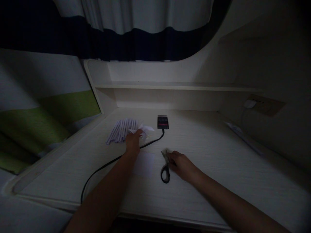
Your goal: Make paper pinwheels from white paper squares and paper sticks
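Observation:
On the left, my left hand (132,141) reaches over the desk with its fingers closed on some loose white paper scraps (147,128). Beside it lies a row of thin rolled paper tubes (122,129). My right hand (179,164) is closed around one handle of a pair of scissors (165,173). The scissors' blades are slightly apart and point away from me; the other black loop shows left of the hand. Between my arms a square sheet of white paper (143,164) lies flat, partly behind my left forearm.
A small dark device (162,122) stands at the desk's middle, its black cable (104,166) running to the near left edge and passing behind my left arm. A shelf (170,86) spans the back. A plug (249,104) sits in the right wall; curtains (46,81) hang at left.

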A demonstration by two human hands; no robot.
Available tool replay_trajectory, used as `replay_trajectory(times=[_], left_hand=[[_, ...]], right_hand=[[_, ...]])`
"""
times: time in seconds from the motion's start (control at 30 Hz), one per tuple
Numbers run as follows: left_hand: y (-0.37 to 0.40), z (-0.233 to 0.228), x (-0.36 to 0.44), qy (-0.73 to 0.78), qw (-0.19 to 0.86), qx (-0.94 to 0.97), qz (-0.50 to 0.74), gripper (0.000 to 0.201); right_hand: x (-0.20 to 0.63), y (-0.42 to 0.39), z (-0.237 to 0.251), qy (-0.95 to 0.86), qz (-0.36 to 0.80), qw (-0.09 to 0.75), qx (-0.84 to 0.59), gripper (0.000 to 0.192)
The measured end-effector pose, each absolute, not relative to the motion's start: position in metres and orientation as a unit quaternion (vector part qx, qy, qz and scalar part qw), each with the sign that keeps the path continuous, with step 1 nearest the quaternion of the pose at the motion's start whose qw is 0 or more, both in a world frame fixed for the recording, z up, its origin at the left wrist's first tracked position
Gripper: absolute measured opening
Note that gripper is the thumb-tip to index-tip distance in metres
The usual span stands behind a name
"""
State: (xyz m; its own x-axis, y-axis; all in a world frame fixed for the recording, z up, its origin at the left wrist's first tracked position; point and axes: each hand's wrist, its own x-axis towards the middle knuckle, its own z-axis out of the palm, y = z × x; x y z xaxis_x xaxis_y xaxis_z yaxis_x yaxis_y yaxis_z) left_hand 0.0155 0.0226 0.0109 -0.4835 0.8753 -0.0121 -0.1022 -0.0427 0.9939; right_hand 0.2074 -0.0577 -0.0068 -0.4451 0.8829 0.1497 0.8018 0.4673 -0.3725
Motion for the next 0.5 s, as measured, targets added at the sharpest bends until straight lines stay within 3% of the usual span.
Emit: replay_trajectory(times=[0.27, 0.5], left_hand=[[0.033, 0.005, 0.008, 0.566, 0.39, 0.29, 0.666, 0.017], [0.037, -0.002, 0.0, 0.561, 0.402, 0.267, 0.672, 0.017]], right_hand=[[0.186, -0.071, -0.008, -0.847, 0.095, 0.109, -0.511, 0.024], [0.195, -0.045, -0.01, -0.859, 0.089, 0.203, -0.462, 0.023]])
